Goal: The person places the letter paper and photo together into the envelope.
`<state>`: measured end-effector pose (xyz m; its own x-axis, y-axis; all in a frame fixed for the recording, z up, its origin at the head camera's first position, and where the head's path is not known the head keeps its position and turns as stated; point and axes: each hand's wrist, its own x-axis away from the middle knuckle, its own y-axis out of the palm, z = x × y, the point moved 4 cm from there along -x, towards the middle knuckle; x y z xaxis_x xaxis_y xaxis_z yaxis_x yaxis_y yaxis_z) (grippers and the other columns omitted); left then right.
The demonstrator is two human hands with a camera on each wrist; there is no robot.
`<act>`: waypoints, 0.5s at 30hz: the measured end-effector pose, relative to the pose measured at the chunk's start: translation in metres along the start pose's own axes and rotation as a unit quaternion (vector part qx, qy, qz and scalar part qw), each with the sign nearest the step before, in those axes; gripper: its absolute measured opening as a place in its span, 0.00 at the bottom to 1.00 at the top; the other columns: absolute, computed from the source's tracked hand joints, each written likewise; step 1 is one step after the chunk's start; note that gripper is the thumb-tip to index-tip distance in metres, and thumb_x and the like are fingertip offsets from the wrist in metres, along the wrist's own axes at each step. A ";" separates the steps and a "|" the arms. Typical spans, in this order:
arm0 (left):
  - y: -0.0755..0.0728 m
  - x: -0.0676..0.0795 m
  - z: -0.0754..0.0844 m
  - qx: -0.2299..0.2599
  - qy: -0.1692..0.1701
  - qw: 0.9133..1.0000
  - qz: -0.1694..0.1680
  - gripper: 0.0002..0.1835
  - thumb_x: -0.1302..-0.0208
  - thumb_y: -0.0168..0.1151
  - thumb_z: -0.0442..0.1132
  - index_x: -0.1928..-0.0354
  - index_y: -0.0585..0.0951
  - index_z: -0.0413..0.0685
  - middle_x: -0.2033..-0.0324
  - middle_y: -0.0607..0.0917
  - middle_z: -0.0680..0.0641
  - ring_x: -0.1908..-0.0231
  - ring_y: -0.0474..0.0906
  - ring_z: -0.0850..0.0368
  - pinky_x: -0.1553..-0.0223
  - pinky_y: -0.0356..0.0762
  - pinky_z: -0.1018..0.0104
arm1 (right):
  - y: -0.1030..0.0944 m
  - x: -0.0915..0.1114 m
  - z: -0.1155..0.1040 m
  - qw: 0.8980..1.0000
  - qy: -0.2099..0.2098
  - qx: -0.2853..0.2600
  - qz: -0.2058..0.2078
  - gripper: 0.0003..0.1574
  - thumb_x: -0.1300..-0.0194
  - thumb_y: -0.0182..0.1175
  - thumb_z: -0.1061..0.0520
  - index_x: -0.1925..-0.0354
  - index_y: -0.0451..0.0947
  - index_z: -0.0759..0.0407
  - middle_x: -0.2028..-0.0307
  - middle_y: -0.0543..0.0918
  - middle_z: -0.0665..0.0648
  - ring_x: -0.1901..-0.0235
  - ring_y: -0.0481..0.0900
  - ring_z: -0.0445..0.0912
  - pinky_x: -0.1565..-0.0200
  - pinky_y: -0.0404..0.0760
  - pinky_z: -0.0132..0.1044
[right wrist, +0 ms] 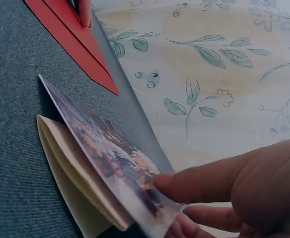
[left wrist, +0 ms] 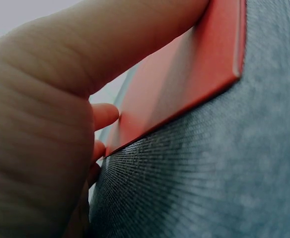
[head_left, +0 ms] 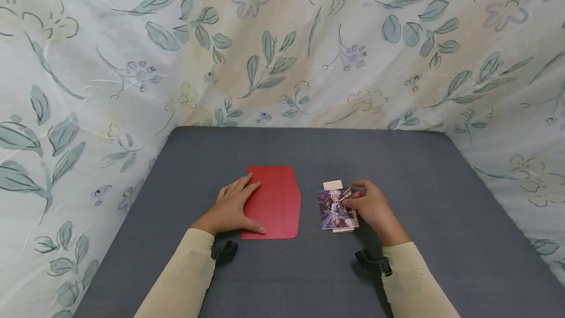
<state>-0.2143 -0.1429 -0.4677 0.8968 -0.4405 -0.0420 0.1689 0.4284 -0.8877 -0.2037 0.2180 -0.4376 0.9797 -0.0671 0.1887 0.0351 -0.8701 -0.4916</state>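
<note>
A red envelope with a tapered flap on its right side lies flat on the table. My left hand rests on its left edge, fingers spread and thumb on the near corner; in the left wrist view the thumb lies along the red surface. To the right, my right hand pinches a picture card at its right edge, thumb on the printed face. The card shows a cartoon figure on purple. Beneath it a cream folded paper sticks out at top and bottom, and the card is tilted up from it.
A dark grey table carries everything. Floral cloth hangs behind the table and along both sides. Each wrist wears a black strap, the left strap and right strap, over beige sleeves.
</note>
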 end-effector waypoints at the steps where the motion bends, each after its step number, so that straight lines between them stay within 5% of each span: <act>1: 0.000 0.000 0.000 0.000 0.002 1.000 0.001 0.67 0.73 0.66 0.80 0.26 0.58 0.61 0.26 0.47 0.51 0.30 0.42 0.53 0.37 0.43 0.44 | 0.001 0.000 0.001 1.000 -0.004 0.002 0.002 0.40 0.43 0.68 0.64 0.35 0.61 0.68 0.60 0.73 0.64 0.66 0.75 0.53 0.69 0.75 0.42; 8: 0.002 0.001 -0.002 0.001 0.006 1.000 0.002 0.67 0.73 0.66 0.80 0.26 0.58 0.61 0.26 0.47 0.50 0.30 0.42 0.53 0.37 0.43 0.44 | 0.000 0.000 0.005 1.000 -0.013 0.003 0.018 0.22 0.39 0.65 0.63 0.48 0.72 0.69 0.62 0.76 0.63 0.64 0.75 0.52 0.68 0.75 0.40; 15: 0.004 0.003 -0.004 -0.005 0.006 1.000 0.001 0.67 0.74 0.65 0.81 0.26 0.57 0.62 0.26 0.47 0.52 0.30 0.41 0.55 0.37 0.42 0.45 | 0.000 0.004 0.008 0.999 -0.007 -0.039 0.009 0.19 0.32 0.56 0.61 0.44 0.72 0.66 0.59 0.77 0.64 0.65 0.78 0.53 0.70 0.79 0.43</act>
<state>-0.2124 -0.1461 -0.4731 0.8920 -0.4493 -0.0493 0.1632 0.4221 -0.8917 -0.1981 0.2219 -0.4439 0.9828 -0.0766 0.1681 0.0025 -0.9044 -0.4267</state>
